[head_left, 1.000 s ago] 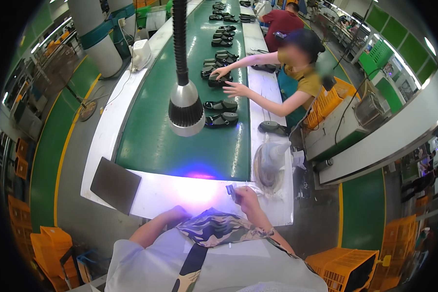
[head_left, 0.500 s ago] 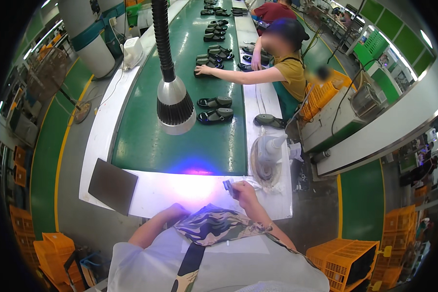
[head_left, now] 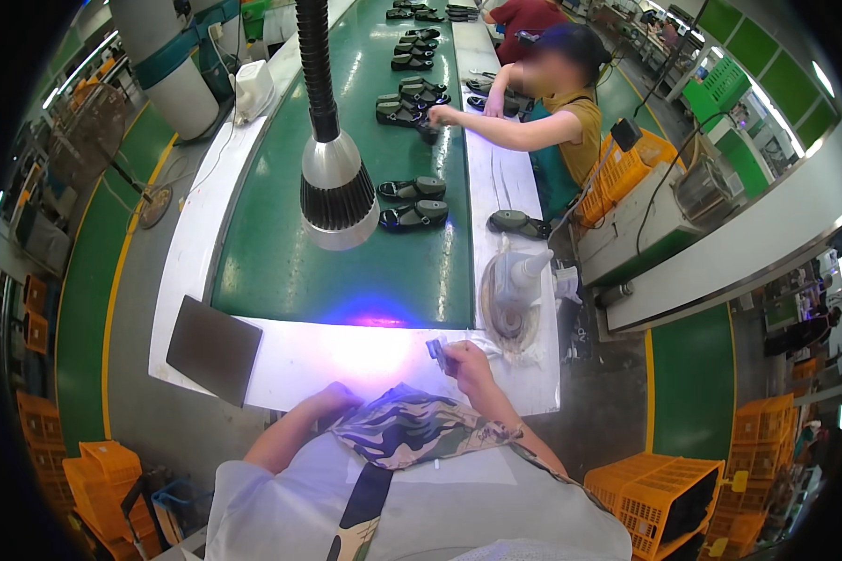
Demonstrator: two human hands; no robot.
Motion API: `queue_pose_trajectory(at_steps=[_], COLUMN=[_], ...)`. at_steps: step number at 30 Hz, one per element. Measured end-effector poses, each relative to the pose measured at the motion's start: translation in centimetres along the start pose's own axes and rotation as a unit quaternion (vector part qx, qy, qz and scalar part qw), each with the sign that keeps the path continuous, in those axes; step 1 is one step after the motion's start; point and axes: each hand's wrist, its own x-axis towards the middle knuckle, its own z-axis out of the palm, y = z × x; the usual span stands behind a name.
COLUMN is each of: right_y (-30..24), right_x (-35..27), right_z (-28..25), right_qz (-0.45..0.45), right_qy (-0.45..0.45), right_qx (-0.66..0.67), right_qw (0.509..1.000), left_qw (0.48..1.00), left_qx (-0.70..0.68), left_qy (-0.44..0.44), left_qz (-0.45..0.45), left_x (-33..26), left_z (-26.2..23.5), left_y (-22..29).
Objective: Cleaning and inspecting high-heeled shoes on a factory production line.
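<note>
Closest in, a camouflage-print cloth (head_left: 412,425) is bunched over the person's lap at the edge of the white surface (head_left: 290,360), probably there as an apron sort of thing to keep the clothes clean. The left hand (head_left: 337,400) sits at that same edge, partly tucked behind the cloth, so I can't tell if it's gripping anything. The right hand (head_left: 465,357) is up on the surface, fingers pinched around a small bluish piece (head_left: 435,349), held right in the bright glare so it can be looked at properly, I'd guess. That glare comes from the hanging lamp (head_left: 337,196) on its ribbed hose, aimed down at exactly this spot. A dark flat pad (head_left: 213,349) lies off to the left, out of the way. Just right of the hand stands a squeeze bottle (head_left: 516,279) on a stained round mat (head_left: 505,309), kept within easy reach. Past that runs the green conveyor belt (head_left: 281,252) with pairs of dark sandals (head_left: 412,201) spaced along it, and further up another worker's hand (head_left: 442,114) reaches over to it.
</note>
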Motion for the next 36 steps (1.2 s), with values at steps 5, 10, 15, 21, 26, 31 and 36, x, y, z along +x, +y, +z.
queue_pose_trajectory(at_steps=[5,10,15,21,26,31,36], right_y=[0.0,-0.2,-0.4,-0.9,-0.5,-0.6,-1.3], right_x=[0.0,-0.5,-0.9,-1.5,-1.0,-0.6,-2.2], right_z=[-0.1,0.2,0.5,0.8,0.0,0.0,-1.1], right_qz=[-0.002,-0.006,-0.013,-0.016,-0.021,-0.025,-0.030], right_qy=[0.000,-0.010,-0.004,-0.004,-0.003,-0.003,0.043], right_qx=[0.001,0.008,0.014,0.013,0.030,-0.005,0.040], right_qw=[1.000,1.000,1.000,1.000,0.999,1.000,0.998], left_qw=[1.000,0.999,1.000,0.999,1.000,0.996,0.986], left_qx=[0.010,-0.036,-0.022,-0.005,0.009,0.058,0.118], left_qy=[0.008,0.002,0.006,-0.007,-0.011,-0.023,-0.063], left_qz=[-0.013,-0.032,-0.017,-0.044,-0.011,0.069,0.098], left_x=[0.7,1.2,1.1,0.1,1.6,2.9,5.3], left_z=[0.1,0.4,0.5,0.0,0.1,0.4,0.5], left_y=[-0.3,-1.5,-1.3,0.8,-1.7,-3.9,4.2])
